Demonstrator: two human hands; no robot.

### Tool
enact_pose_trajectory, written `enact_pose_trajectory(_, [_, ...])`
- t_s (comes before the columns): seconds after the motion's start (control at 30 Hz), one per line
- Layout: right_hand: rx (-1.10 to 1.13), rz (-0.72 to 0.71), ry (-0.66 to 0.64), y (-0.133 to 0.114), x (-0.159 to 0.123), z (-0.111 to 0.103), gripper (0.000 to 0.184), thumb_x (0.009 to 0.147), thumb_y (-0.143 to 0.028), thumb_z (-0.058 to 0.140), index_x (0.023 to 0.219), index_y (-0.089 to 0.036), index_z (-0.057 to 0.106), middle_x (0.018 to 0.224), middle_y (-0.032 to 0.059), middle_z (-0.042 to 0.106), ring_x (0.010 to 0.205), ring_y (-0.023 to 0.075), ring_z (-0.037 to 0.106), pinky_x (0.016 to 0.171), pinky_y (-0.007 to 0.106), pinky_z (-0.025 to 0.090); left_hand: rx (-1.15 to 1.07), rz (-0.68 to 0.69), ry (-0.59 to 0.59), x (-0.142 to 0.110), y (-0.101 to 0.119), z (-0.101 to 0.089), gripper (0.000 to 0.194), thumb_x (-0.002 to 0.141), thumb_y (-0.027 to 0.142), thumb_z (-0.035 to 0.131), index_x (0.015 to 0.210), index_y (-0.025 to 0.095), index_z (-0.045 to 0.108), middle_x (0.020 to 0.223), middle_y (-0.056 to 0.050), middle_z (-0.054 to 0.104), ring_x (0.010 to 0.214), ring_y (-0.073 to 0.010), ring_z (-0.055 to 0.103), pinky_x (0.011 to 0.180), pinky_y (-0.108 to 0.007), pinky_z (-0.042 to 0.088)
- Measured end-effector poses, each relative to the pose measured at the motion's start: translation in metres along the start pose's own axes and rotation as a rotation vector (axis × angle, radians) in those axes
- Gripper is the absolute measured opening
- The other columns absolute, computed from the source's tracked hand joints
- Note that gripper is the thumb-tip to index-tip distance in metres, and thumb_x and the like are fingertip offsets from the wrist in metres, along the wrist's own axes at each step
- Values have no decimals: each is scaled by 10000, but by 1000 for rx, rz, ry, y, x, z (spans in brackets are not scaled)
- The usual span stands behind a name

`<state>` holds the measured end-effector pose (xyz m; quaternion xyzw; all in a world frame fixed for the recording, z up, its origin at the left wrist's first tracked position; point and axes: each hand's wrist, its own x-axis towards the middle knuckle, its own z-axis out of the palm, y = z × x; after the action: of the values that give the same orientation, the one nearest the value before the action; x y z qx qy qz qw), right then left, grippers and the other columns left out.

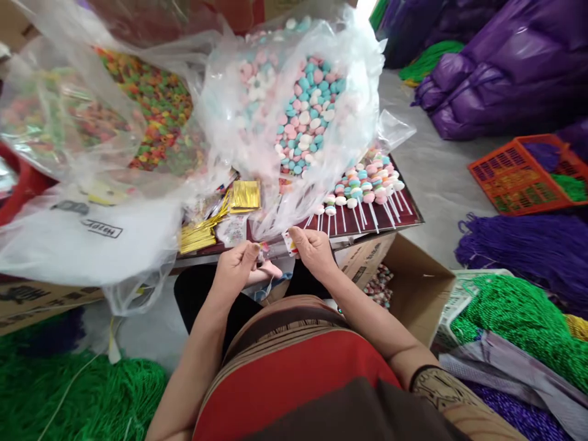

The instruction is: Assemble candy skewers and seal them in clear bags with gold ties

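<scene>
Nearby, candy bags (307,116) and lollipops (368,182) crowd our table (414,214); our left hand (237,268) pinches a wrapper (263,249), our right hand (316,252) a printed piece (289,242).

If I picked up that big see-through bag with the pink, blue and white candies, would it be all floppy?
Probably floppy: the bag is thin, crinkled plastic that slumps in folds. It may feel heavy, since so many candies fill it. Some might roll out if you tipped it, because they're small and rounded and the bag seems open.
</scene>
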<state>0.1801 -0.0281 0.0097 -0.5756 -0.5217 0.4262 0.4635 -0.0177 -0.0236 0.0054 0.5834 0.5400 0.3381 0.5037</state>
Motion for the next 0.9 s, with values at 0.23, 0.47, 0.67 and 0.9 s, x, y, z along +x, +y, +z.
enact_pose_trajectory(0.23, [-127, -110, 11, 1, 0, -4, 751, 904, -813, 410, 461, -209, 346, 461, -27, 349, 485, 89, 323, 499, 275, 260, 94, 130, -29, 3, 15, 9, 210, 859, 402, 694, 824, 202, 748, 709, -1, 719, 644, -144, 629, 635, -252, 491])
enact_pose_trajectory(0.47, [-274, -60, 216, 11, 10, -63, 595, 952, -640, 501, 545, -209, 565, 527, -8, 542, 526, 122, 467, 542, 268, 363, 72, 116, 190, 8, 2, 9, 359, 919, 528, 635, 744, 215, 642, 545, 40, 535, 508, -115, 455, 498, -237, 362])
enact_pose_trajectory(0.67, [-917, 103, 402, 20, 37, -137, 370, 920, -464, 624, 1133, -193, 756, 1010, 122, 774, 883, 262, 680, 759, 346, 480, -115, 63, 228, 13, -5, 14, 407, 876, 597, 674, 768, 205, 657, 583, 37, 541, 522, -103, 447, 495, -224, 381])
enact_pose_trajectory(0.9, [-1217, 365, 283, 23, 46, -143, 401, 991, -359, 470, 1094, -141, 790, 990, 222, 787, 889, 328, 715, 729, 378, 448, -371, 113, 198, 24, -27, 18, 452, 831, 637, 721, 788, 190, 671, 698, 2, 648, 649, -115, 571, 647, -249, 501])
